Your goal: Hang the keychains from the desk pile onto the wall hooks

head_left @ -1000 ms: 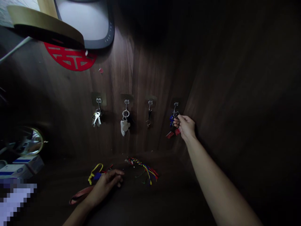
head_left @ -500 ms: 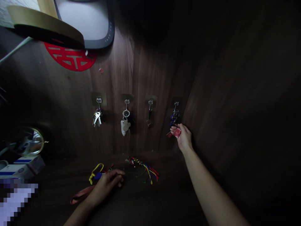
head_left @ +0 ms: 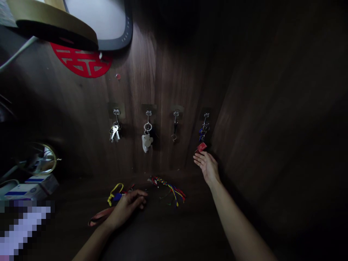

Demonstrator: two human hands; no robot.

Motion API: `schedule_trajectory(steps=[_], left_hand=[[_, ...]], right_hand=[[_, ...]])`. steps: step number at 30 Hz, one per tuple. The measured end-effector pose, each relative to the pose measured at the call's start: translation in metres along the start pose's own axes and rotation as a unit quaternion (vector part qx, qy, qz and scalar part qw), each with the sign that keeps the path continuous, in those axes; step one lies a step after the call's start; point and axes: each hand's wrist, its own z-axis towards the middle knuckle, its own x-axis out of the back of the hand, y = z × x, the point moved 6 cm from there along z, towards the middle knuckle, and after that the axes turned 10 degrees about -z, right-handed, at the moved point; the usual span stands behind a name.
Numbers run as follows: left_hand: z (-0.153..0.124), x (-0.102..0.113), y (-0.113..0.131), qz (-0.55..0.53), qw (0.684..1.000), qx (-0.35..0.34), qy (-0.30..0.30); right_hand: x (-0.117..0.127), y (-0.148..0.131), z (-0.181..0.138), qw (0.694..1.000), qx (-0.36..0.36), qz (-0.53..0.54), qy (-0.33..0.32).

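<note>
My right hand is just below the rightmost hook, its fingers stretched out. Right above the fingertips hangs a red square tag, part of a key bunch with blue pieces. Whether the fingertips still touch the tag I cannot tell. My left hand rests low on the dark wooden surface with fingers loosely apart, holding nothing visible. Beside it lie a yellow cord loop, a reddish strap and a braided multicoloured cord.
Three more hooks hold silver keys, a ring with a pale round-eared charm and a small dark strap. A round mirror and white-blue boxes stand left. A red paper cutout is above.
My right hand has let go of the red tag and dropped slightly below it, fingers opening. The tag now hangs free of the palm. My left hand stays almost in place.
</note>
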Motion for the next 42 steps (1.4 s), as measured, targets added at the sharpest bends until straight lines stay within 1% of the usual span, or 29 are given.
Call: schedule_trajectory(steps=[8,12,16,19,20,22,25,27,30,33,36,39,42], left_hand=[[0.000,0.000,0.000,-0.003,1.000,-0.005,-0.005],[-0.001,0.001,-0.001,0.017,1.000,-0.022,-0.007],[-0.007,-0.001,0.003,0.064,0.997,-0.051,-0.004],[-0.011,0.004,0.009,0.094,0.992,-0.078,0.031],[-0.012,0.008,0.012,0.098,0.990,-0.089,0.055],[-0.015,0.019,0.018,0.095,0.982,-0.110,0.123],[-0.020,0.041,0.025,0.080,0.957,-0.135,0.244],[-0.024,0.057,0.027,0.062,0.938,-0.144,0.310],[-0.027,0.077,0.024,0.037,0.919,-0.141,0.366],[-0.027,0.092,0.019,0.049,0.916,-0.120,0.381],[-0.027,0.102,0.016,0.103,0.914,-0.091,0.382],[-0.028,0.108,0.017,0.165,0.907,-0.071,0.381],[-0.027,0.112,0.017,0.206,0.906,-0.058,0.366]], right_hand=[[-0.002,0.025,-0.028,0.999,-0.023,-0.022,-0.019],[-0.012,0.043,-0.047,0.997,-0.038,-0.046,-0.047],[-0.025,0.060,-0.066,0.992,-0.018,-0.099,-0.080],[-0.031,0.069,-0.076,0.985,0.021,-0.153,-0.083],[-0.033,0.071,-0.079,0.981,0.038,-0.171,-0.087],[-0.035,0.075,-0.082,0.970,0.072,-0.211,-0.101],[-0.038,0.079,-0.085,0.943,0.120,-0.281,-0.130],[-0.041,0.079,-0.088,0.919,0.154,-0.329,-0.152],[-0.047,0.075,-0.095,0.875,0.211,-0.395,-0.182],[-0.055,0.069,-0.104,0.826,0.280,-0.440,-0.215],[-0.063,0.066,-0.113,0.776,0.337,-0.472,-0.247],[-0.066,0.067,-0.119,0.737,0.361,-0.510,-0.259],[-0.068,0.071,-0.121,0.711,0.366,-0.542,-0.258]])
